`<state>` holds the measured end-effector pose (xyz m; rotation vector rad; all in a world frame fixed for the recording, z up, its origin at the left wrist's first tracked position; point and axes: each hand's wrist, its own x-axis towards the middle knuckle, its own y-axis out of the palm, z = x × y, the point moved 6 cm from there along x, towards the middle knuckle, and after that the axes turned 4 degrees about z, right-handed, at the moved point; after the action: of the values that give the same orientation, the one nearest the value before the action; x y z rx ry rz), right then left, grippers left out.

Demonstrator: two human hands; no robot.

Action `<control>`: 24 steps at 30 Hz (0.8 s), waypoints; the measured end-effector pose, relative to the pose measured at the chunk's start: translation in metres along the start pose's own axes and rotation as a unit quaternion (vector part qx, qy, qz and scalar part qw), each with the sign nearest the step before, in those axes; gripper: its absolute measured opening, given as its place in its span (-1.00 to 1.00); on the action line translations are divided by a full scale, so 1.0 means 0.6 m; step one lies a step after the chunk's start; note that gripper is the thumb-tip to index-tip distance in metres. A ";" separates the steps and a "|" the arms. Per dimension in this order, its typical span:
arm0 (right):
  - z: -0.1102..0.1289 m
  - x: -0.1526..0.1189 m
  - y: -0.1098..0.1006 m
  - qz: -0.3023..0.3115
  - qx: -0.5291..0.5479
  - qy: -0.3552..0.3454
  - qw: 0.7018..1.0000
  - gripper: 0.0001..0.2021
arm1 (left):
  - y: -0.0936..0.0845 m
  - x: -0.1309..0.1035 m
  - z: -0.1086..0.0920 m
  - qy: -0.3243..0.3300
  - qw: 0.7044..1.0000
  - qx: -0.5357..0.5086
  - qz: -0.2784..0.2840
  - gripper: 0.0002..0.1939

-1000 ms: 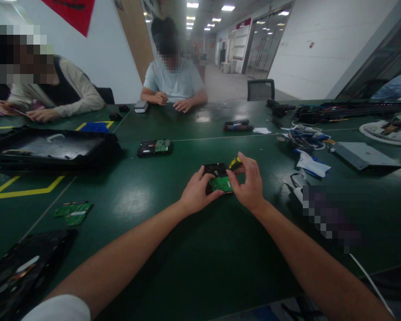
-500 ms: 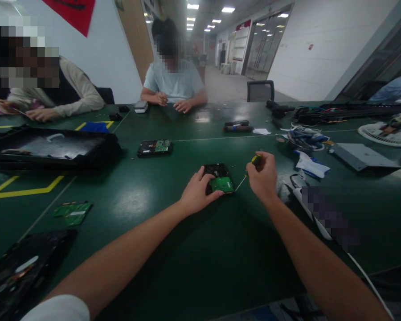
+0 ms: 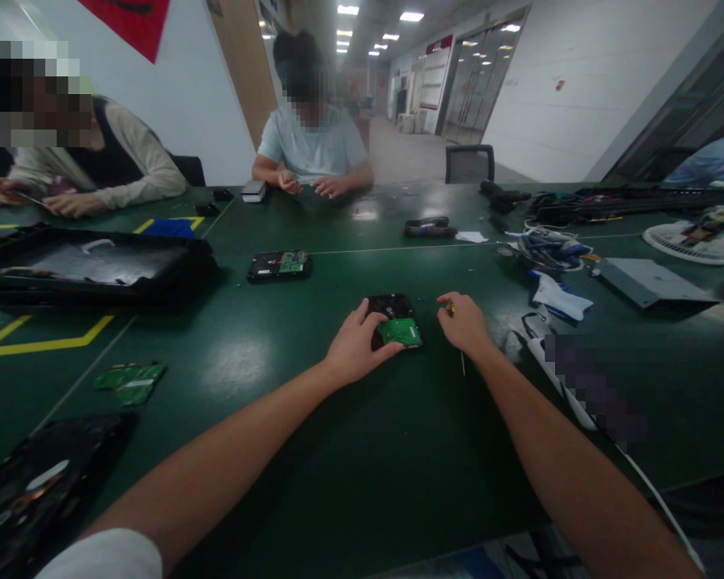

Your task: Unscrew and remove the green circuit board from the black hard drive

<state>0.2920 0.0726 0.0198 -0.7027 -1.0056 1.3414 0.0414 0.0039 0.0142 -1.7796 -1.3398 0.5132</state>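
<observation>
The right hand clasps the screwdriver, its tip now swung away from the drive the left hand grasps, so work there seems paused.

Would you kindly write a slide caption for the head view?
Left hand grips a hard drive; right hand holds a screwdriver beside it.

One camera, worn on the person's head. Viewpoint is above the near side of the glossy dark green tabletop, facing 12 o'clock and pitched downward. The bare left forearm enters close up from 8 o'clock, the bare right forearm from 4 o'clock. Wide field, reaching the black-framed, mesh-backed chair between 1 and 2 o'clock and the bright white rectangular ceiling light near 12 o'clock.
</observation>
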 end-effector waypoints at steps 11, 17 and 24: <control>0.029 0.006 0.027 0.068 -0.142 -0.032 0.987 -0.54 | -0.003 0.001 -0.002 0.004 1.000 0.000 0.000 -0.36; 0.025 0.003 0.026 0.059 -0.136 -0.033 0.988 -0.60 | -0.003 0.001 -0.003 0.007 1.000 -0.001 -0.006 -0.36; 0.027 -0.003 0.026 0.046 -0.134 -0.019 0.990 -0.66 | -0.003 0.001 -0.004 0.011 1.000 0.001 -0.009 -0.39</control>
<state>0.2705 0.0710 0.0130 -0.9385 -1.2099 1.3149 0.0423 0.0036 0.0172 -1.7655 -1.3382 0.4825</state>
